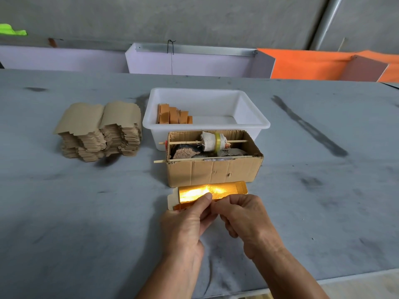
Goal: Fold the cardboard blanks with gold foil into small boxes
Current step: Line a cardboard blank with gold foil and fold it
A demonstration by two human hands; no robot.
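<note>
Two hands meet over a gold foil blank [212, 192] lying on the grey table [75, 212], just in front of a brown cardboard box [213, 171]. The left hand [186, 225] pinches the blank's near edge between thumb and curled fingers. The right hand [244, 216] grips the same edge beside it, fingers curled under, thumb tips almost touching. The foil side faces up and glares brightly, and a plain cardboard flap sticks out at the blank's left end. The cardboard box holds two thin wooden sticks [203, 142] laid across it, one carrying a cloth-wrapped roll [212, 141]. Behind it sits a white plastic tub [257, 119] with a few folded boxes [173, 115] in its left part. A tall stack of blanks [99, 130], brown side up, stands well to the left.
</note>
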